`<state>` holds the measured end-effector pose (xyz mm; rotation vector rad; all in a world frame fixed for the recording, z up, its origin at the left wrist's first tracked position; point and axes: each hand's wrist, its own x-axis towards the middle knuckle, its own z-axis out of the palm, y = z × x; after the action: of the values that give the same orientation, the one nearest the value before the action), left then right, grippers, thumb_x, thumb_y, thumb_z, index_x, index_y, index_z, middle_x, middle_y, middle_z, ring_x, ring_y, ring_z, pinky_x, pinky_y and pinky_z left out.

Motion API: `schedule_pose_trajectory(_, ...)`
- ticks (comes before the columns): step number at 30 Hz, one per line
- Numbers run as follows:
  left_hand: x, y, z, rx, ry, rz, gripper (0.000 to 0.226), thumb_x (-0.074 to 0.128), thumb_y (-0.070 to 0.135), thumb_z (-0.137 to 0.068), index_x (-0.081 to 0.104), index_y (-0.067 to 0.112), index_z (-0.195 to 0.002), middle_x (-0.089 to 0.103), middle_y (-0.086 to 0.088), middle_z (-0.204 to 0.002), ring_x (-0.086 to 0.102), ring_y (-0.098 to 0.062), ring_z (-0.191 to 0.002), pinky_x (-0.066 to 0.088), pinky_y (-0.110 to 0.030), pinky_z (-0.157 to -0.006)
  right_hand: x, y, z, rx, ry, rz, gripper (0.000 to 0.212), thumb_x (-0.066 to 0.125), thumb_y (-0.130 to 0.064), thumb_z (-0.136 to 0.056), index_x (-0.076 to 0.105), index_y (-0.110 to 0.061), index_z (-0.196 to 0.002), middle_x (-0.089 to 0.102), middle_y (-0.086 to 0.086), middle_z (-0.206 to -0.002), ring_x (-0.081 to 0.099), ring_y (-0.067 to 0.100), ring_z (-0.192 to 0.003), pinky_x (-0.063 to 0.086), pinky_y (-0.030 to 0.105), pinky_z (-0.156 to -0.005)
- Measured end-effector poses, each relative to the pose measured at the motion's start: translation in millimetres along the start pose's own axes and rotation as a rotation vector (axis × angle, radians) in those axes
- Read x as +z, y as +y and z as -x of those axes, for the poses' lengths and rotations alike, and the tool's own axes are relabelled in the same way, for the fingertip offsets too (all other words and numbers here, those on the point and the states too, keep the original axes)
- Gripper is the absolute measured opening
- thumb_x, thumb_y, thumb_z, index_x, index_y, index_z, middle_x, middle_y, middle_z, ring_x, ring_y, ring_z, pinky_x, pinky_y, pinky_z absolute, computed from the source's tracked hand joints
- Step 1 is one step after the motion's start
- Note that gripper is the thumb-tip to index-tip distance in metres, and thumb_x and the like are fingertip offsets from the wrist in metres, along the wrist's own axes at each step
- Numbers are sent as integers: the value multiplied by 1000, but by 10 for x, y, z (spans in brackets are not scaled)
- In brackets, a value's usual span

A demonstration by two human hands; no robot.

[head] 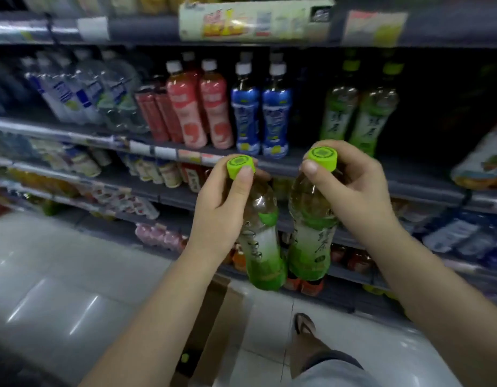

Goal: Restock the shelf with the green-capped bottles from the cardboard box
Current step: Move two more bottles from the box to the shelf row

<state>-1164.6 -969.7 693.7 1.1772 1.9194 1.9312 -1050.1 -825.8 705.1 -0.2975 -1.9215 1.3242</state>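
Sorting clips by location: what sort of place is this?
Likely a shop's drinks aisle: stocked shelves with price strips, rows of bottled drinks, and a cardboard box on the floor.

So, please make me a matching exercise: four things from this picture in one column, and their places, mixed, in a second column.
1. left hand
2. blue-labelled bottles
3. cardboard box
4. pink-labelled bottles

A. on the floor, below the arms
B. on the shelf, left of the blue ones
C. gripping a green-capped bottle near its cap
D. on the shelf, with white caps, left of the green tea

Pairs: 1-C, 2-D, 3-A, 4-B

Lime-green caps (241,166), green-labelled bottles (262,241)
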Motion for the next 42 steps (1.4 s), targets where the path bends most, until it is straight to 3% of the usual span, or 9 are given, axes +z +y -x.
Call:
schedule_pose_trajectory(5, 471, 102, -214, 18, -144, 59, 33, 46, 43, -94, 62, 19, -110, 65, 2, -105, 61, -19, -105, 48, -49, -96, -469, -58, -15, -24, 104, 58, 21, 66, -37, -87, 65, -17, -94, 61, -11, -81, 59, 3, -78, 48, 19, -66)
schedule_pose_trajectory(12, 1172, 47, -557, 144, -284, 64, 32, 42, 35, -97, 60, 12, -109, 61, 11, -99, 58, -8, -98, 44, -22, -87, -1014, 93, -70, -41, 209, 129, 20, 65, -39, -87, 63, -20, -95, 58, -14, -79, 57, 0, -75, 44, 15, -66)
schedule_pose_trajectory(18, 1735, 12, -904, 221, -295, 109, 27, 46, 32, -96, 59, 9, -95, 58, 8, -82, 56, -5, -80, 44, -17, -75, -1470, 242, -265, -22, 291, 119, 17, 67, -32, -88, 64, -17, -95, 65, 0, -86, 67, 18, -89, 52, 30, -69)
schedule_pose_trajectory(22, 2061, 7, -1180, 257, -289, 116, 23, 62, 34, -88, 59, 11, -87, 58, 7, -77, 56, -5, -74, 44, -18, -71, -1727, 338, -428, -36, 352, 145, 16, 66, -32, -88, 64, -17, -94, 63, -10, -83, 61, 4, -79, 46, 16, -67)
schedule_pose_trajectory(26, 2372, -36, -1457, 281, -277, 155, 8, 64, 25, -88, 59, 19, -86, 64, 18, -77, 60, 2, -75, 45, -14, -72, -1977, 452, -586, -30, 421, 159, 21, 67, -32, -88, 65, -13, -97, 66, -3, -86, 63, 8, -81, 49, 21, -69)
schedule_pose_trajectory(31, 2653, -126, -1711, 242, -227, 244, 16, 69, 29, -86, 54, 25, -91, 69, -11, -87, 71, -25, -88, 54, -43, -80, -2213, 571, -773, -55, 479, 189, 19, 67, -32, -88, 65, -17, -98, 66, -12, -85, 63, 3, -80, 48, 17, -69)
schedule_pose_trajectory(34, 2781, -130, -1780, 248, -147, 230, 15, 73, 35, -82, 59, 32, -87, 70, -17, -89, 69, -30, -87, 55, -41, -81, -2274, 662, -825, -83, 478, 200, 19, 66, -28, -89, 63, -15, -103, 66, -6, -89, 63, 5, -83, 50, 20, -71)
schedule_pose_trajectory(38, 2897, -187, -1863, 209, -139, 197, 14, 74, 33, -81, 65, 28, -90, 73, -7, -92, 70, -22, -92, 55, -40, -85, -2312, 824, -862, -113, 480, 246, 18, 64, -23, -91, 60, -11, -104, 66, 4, -93, 63, 11, -87, 51, 22, -76)
schedule_pose_trajectory(42, 2943, -177, -1925, 257, -154, 149, 10, 69, 32, -84, 66, 32, -93, 71, 20, -88, 67, -2, -91, 49, -18, -83, -2347, 925, -901, -140, 570, 231, 16, 64, -23, -90, 58, -18, -104, 61, -15, -93, 60, -1, -88, 47, 16, -78)
